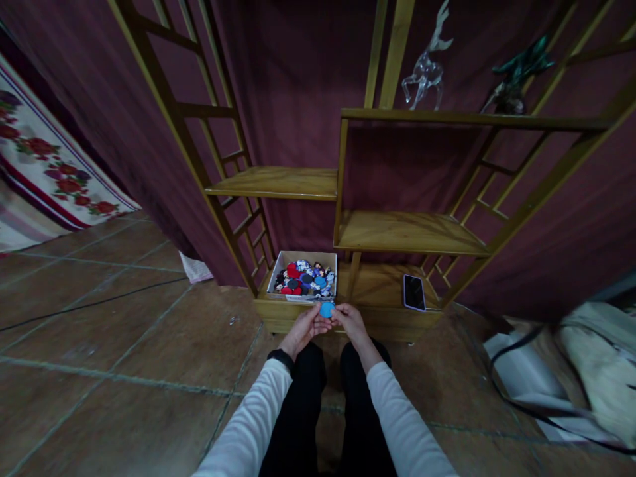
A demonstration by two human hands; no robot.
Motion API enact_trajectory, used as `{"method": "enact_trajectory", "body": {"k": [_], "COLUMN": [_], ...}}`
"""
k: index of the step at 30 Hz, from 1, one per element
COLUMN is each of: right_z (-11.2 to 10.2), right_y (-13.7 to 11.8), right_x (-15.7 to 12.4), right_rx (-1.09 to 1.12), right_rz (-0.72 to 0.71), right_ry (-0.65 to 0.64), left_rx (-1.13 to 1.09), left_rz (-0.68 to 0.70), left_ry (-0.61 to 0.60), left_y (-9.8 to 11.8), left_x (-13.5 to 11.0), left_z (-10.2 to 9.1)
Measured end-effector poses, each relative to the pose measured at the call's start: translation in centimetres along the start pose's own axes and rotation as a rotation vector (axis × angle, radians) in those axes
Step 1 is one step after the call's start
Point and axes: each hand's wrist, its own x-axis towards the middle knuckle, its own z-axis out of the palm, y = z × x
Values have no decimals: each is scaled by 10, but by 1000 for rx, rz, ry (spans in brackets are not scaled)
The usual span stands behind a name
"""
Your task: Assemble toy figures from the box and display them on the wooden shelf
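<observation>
Between my two hands is a small flat blue disc, just in front of the lowest shelf; its exact kind is not clear. My left hand pinches its left edge, with a dark band on the wrist. From the other side, the fingers of my right hand are closed on the right edge. Right behind the disc stands an open cardboard box on the bottom shelf. It holds a heap of small round pieces in red, blue, black and patterned colours.
A phone lies on the bottom shelf to the right. Above are wooden shelves, a clear deer figurine and a dark green figurine. A pale bag sits on the floor at right; a cable runs across the left.
</observation>
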Motion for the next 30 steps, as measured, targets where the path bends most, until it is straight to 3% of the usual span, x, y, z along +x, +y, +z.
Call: {"method": "enact_trajectory", "body": {"k": [3, 5, 8, 10, 13, 18, 26, 30], "right_z": [-1, -2, -4, -5, -5, -5, -6, -4], "right_y": [-2, -4, -7, -7, -5, 0, -5, -10], "right_x": [0, -2, -3, -4, -3, 0, -5, -8], "right_rx": [1, 22, 35, 19, -11, -15, 37, -47], "right_rz": [-4, 9, 76, 146, 214, 209, 101, 43], "right_ry": [56, 79, 54, 11, -44, -58, -109, -161], "left_rx": [36, 62, 57, 45, 81, 156, 55, 25], "left_rz": [12, 66, 247, 346, 369, 296, 223, 164], "left_ry": [51, 156, 346, 392, 332, 278, 264, 240], "left_y": [-3, -5, -6, -6, -5, -6, -8, -6], "left_x": [2, 4, 5, 3, 1, 4, 8, 9], "left_z": [-1, -4, -8, -9, -8, -5, -12, -13]}}
